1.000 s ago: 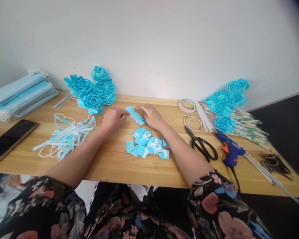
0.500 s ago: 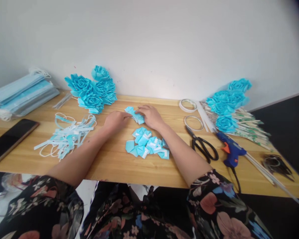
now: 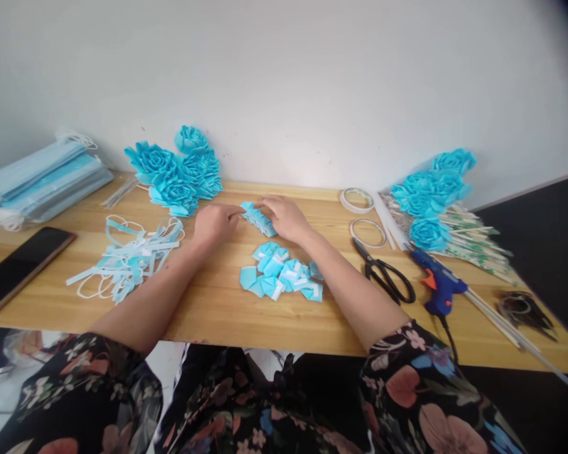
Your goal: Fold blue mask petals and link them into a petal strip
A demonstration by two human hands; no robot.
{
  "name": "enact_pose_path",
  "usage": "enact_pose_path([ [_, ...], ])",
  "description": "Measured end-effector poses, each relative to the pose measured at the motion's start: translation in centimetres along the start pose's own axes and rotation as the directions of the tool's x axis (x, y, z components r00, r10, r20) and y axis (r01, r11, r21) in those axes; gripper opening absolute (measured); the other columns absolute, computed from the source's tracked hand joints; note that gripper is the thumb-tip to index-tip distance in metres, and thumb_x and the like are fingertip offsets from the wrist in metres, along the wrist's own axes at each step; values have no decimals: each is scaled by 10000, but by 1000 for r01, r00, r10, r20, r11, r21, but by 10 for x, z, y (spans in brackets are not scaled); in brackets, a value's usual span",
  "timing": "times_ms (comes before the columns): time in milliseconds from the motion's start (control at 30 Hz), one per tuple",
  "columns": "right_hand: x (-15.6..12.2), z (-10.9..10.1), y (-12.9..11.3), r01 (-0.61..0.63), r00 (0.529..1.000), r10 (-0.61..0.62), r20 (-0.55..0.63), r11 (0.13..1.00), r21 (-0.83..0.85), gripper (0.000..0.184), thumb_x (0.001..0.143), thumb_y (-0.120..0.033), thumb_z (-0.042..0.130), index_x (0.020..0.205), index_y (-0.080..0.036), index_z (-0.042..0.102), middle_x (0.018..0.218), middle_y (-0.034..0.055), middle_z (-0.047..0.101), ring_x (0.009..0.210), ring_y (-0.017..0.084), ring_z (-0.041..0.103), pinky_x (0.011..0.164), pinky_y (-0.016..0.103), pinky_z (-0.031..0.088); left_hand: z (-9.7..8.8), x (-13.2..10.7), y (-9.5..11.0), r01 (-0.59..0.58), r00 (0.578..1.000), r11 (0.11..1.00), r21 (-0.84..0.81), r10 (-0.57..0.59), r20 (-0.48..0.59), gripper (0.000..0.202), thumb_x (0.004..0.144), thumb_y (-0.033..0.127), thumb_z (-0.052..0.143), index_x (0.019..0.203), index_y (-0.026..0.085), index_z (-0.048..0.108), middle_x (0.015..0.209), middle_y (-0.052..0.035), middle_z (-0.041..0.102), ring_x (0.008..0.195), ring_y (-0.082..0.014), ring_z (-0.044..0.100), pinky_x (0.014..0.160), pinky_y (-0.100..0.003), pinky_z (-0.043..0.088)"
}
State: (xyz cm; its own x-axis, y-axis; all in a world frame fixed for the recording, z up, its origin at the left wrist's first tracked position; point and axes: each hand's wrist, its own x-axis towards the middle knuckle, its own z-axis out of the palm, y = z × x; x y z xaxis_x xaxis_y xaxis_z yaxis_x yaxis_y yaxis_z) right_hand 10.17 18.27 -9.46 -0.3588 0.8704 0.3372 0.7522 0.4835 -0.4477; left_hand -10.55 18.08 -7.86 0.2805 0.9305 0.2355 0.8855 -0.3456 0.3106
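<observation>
The folded blue strip (image 3: 258,219) runs 10 to 4 o'clock. Left hand (image 3: 214,224) pinches its 10 o'clock end; right hand (image 3: 285,217) clasps the other.

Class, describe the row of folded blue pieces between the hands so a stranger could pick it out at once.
On the wooden table, find the left hand and right hand meeting just right of the stemless blue flowers. The row of folded blue pieces is held between them. Unlike the loose pile nearer the person, its pieces overlap in one tidy line.
</observation>
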Motion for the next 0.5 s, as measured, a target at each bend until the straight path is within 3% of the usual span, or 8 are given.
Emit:
enact_pose_path([
  [200,9,1,-7,34,996,-27,80,996,-80,484,830,19,439,1185,-189,693,1313,81,657,1258,249,553,1112,431,391,2,2,-2,17,999,999,51,-19,45,415,851,187,469,1118,274,775,1113,-34,760,1042,-252,708,863,-318,542],
  [367,12,5,-10,-12,988,32,153,992,-128,476,827,17,454,1181,-186,699,1346,83,638,1263,252,556,1099,414,404,3,1,0,-5,991,998,56,-2,132,420,891,213,440,1162,276,755,1166,-48,742,1082,-267,692,918,-346,525],
  [500,15,8,-9,-47,987,63,147,993,-112,478,811,25,464,1144,-206,718,1311,63,663,1255,249,567,1086,390,417,2,1,2,11,986,999,51,-19,168,422,915,236,423,1184,277,744,1187,-55,733,1099,-274,685,929,-355,518],
])
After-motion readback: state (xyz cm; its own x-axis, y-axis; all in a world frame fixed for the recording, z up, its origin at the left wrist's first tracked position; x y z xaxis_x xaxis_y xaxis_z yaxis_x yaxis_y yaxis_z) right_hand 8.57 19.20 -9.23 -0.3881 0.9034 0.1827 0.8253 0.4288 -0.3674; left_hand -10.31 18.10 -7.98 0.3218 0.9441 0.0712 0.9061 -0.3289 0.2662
